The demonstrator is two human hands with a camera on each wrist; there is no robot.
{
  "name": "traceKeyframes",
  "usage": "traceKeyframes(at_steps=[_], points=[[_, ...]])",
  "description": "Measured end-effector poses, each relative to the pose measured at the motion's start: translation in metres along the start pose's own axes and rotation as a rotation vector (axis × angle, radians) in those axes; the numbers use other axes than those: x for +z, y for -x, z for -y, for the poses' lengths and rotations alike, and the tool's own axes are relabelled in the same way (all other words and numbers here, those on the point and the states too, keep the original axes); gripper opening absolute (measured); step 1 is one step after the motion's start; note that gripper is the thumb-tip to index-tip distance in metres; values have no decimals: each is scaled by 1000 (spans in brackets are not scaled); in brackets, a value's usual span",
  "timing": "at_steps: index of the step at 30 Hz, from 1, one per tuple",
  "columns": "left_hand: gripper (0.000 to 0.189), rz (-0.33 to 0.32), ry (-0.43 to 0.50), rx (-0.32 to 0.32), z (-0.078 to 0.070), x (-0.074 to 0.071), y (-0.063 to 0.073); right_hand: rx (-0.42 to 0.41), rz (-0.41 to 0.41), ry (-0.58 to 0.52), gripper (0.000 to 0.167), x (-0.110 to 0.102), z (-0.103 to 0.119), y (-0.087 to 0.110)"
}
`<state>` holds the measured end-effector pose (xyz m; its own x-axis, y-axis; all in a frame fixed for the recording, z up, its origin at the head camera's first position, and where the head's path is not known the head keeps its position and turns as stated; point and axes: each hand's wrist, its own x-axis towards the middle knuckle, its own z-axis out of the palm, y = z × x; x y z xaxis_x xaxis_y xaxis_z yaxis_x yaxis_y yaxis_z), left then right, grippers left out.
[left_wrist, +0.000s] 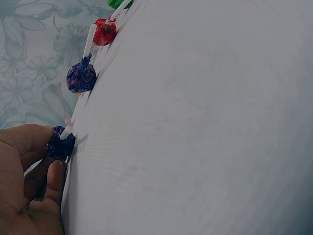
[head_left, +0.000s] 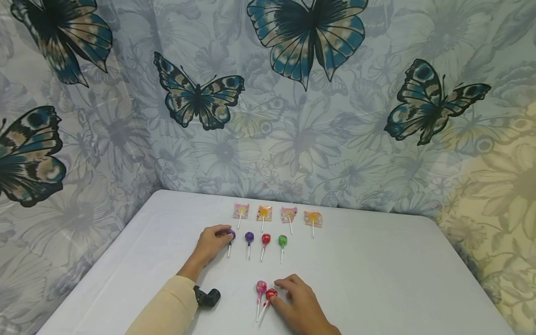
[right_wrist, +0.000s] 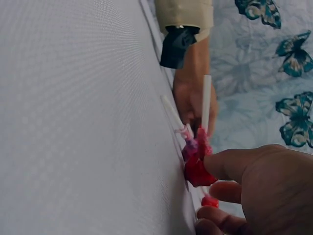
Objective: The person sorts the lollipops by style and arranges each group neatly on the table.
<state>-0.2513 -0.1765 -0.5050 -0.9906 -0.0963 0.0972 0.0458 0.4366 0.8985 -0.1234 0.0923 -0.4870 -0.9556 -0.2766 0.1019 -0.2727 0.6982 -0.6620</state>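
Observation:
At the left end of a row of lollipops, my left hand (head_left: 212, 241) pinches the ball of a purple-wrapped lollipop (left_wrist: 60, 143), its white stick pointing toward the near side. Close to the near side, my right hand (head_left: 302, 303) has its thumb and fingers at the ball of a red-wrapped lollipop (right_wrist: 198, 171). That one is tilted and overlaps a pink-wrapped lollipop (head_left: 261, 286) just to its left. Right of the left hand lie another purple lollipop (head_left: 249, 237), a red lollipop (head_left: 265, 239) and a green lollipop (head_left: 282, 240).
Behind that row lie several flat lollipops in clear packets, among them a pink packet (head_left: 240, 211) and an orange packet (head_left: 313, 218). All rest on a white table (head_left: 377, 270). A butterfly-patterned cloth (head_left: 301, 139) hangs behind it. A black wrist camera (head_left: 208, 298) sits on the left wrist.

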Motion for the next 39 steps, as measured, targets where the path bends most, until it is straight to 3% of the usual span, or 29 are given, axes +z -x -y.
traceKeyframes(at_steps=[5,12,23,32,39], points=[[29,-8,-4,9,1,0,0,-49,25,2,18,-2,-1,1],[29,-3,-4,-1,0,0,1,-110,50,-60,17,-5,-4,2],[29,-6,9,-18,-1,0,1,-274,-16,-424,24,-7,-9,3],[29,1,17,-11,0,1,0,-218,6,-556,21,-23,-1,4],[30,2,7,-9,0,0,0,-257,-47,-615,20,-38,8,6]])
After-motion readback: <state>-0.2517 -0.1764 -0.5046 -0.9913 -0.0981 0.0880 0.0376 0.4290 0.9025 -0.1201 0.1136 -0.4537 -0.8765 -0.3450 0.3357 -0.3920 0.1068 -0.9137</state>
